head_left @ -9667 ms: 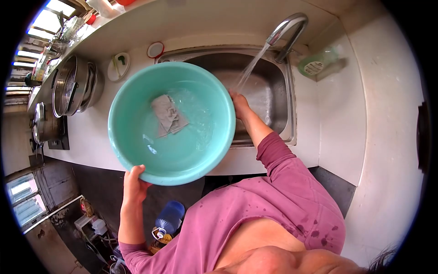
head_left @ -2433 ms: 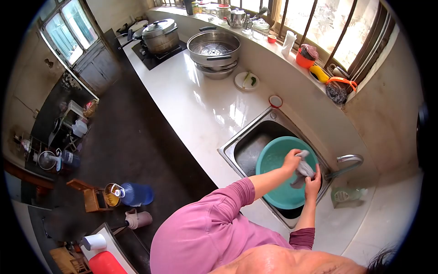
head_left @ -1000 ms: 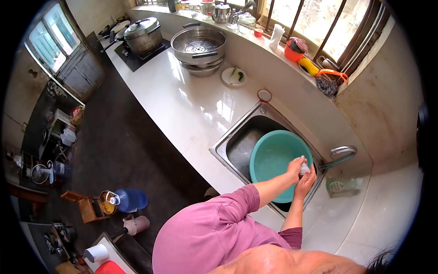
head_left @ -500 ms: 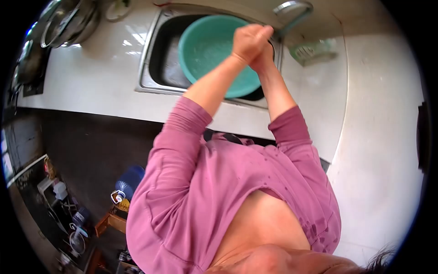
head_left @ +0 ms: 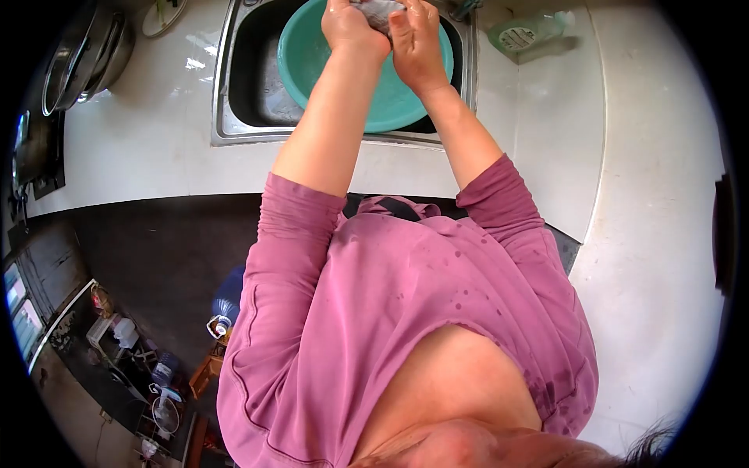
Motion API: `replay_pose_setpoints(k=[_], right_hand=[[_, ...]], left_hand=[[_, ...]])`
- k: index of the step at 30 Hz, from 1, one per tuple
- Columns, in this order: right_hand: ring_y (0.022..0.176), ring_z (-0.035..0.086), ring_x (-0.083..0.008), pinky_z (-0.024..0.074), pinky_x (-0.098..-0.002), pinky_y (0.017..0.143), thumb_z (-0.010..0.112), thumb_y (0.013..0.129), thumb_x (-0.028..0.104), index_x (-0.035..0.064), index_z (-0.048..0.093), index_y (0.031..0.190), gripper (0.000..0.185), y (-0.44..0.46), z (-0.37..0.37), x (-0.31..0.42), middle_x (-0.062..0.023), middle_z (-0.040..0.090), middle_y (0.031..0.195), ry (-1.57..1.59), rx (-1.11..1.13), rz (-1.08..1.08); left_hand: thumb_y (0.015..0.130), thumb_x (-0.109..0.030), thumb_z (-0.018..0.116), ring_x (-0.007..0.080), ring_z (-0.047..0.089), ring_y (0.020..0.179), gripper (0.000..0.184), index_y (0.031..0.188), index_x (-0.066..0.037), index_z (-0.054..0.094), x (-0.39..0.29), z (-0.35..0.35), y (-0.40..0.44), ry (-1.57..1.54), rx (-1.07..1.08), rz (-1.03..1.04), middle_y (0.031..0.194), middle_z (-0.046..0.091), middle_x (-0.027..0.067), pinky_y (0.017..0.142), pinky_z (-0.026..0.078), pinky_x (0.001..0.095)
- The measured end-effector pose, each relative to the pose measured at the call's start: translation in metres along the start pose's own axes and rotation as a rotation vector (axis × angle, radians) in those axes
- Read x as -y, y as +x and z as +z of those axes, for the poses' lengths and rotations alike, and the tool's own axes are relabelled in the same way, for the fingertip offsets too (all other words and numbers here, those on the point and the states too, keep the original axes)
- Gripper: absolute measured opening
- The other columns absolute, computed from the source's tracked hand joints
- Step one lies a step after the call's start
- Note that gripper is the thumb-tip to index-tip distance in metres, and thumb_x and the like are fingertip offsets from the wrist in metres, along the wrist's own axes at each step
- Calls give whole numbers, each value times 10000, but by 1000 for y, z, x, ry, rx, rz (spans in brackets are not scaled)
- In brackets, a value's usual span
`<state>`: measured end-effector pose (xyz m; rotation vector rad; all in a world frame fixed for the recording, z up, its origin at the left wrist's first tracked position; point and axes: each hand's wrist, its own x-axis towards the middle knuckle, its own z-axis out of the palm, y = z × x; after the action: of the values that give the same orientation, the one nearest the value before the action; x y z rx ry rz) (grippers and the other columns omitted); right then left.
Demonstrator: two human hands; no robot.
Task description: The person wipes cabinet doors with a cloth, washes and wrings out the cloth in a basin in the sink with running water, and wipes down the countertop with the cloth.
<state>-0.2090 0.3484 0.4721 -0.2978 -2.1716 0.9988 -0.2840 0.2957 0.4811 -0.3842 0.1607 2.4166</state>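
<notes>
A crumpled grey cloth [head_left: 380,12] is held between my two hands at the top of the view. My left hand [head_left: 351,30] grips its left side, with the fingers partly cut off by the frame's edge. My right hand [head_left: 417,45] closes on the cloth from the other side. Below both hands is the teal basin [head_left: 402,109], which sits tilted in the steel sink [head_left: 253,93]. The inside of the basin is largely hidden by my hands and forearms.
A green soap bottle [head_left: 527,34] lies right of the sink. Steel pots [head_left: 97,58] and a white plate [head_left: 162,17] are on the counter [head_left: 133,148] at left. A blue water bottle [head_left: 228,296] stands on the floor.
The view has swung down and the sink has shifted to the top edge. My hands, earlier clasped tightly with the cloth hidden, have loosened a little and the cloth shows between them.
</notes>
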Motion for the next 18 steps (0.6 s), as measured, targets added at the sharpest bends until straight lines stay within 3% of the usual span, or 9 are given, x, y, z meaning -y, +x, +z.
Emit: replay_pose_setpoints(k=[4,6,7,9,10,12,13,16,18], right_hand=[[1019,463,-283,334,-346,903,344,897,368,-8,425,1177,476,10,12,1,-180,499,1059,178,-124,111],[1022,474,-225,335,-327,908,327,904,381,13,444,1173,471,15,13,4,-172,510,1077,1009,-153,683],[1022,474,-225,335,-327,908,327,904,381,13,444,1173,471,16,14,-25,-172,510,1077,1014,-150,677],[1094,445,-236,307,-299,944,362,893,386,34,395,1224,484,16,18,-104,-168,479,1168,1060,495,394],[1094,445,-236,307,-299,944,362,893,386,34,395,1224,484,21,14,-74,-168,479,1168,1062,497,383],[725,533,-131,424,-279,608,512,819,244,35,505,951,248,19,3,-16,-50,565,831,319,153,308],[802,536,-111,432,-278,652,560,788,215,59,519,947,226,20,1,-25,-44,575,910,-108,341,249],[801,537,-122,438,-277,656,593,760,196,67,522,947,238,18,10,-26,-36,571,942,463,164,263],[779,539,-134,444,-287,640,581,765,209,72,522,929,222,17,3,-21,-35,565,927,335,203,188]], left_hand=[[861,-304,469,166,490,545,386,545,-88,417,15,3,-4,427,29,355,555,501,60,515,414,295],[865,-223,484,110,448,495,359,544,-61,471,22,4,-10,665,171,436,528,496,35,489,372,238],[862,-174,492,87,415,476,345,543,-41,497,26,10,-16,732,253,478,515,486,16,476,340,212],[853,-173,505,107,436,490,311,568,-51,511,27,17,-22,1026,356,658,534,497,24,483,359,240],[848,-171,513,118,446,500,282,591,-58,536,26,18,-20,1237,411,815,539,497,30,490,368,255],[805,-229,530,176,447,466,327,538,-42,510,27,17,-11,1326,400,813,510,495,60,467,361,291],[761,-287,547,235,449,433,386,484,-25,485,28,18,-6,1415,381,805,481,492,89,445,353,326],[764,-316,547,269,414,435,404,492,-29,467,24,24,-13,1537,464,803,480,454,96,429,320,348],[761,-321,547,248,408,425,409,485,-31,466,23,28,-14,1567,460,801,475,457,96,426,321,338]])
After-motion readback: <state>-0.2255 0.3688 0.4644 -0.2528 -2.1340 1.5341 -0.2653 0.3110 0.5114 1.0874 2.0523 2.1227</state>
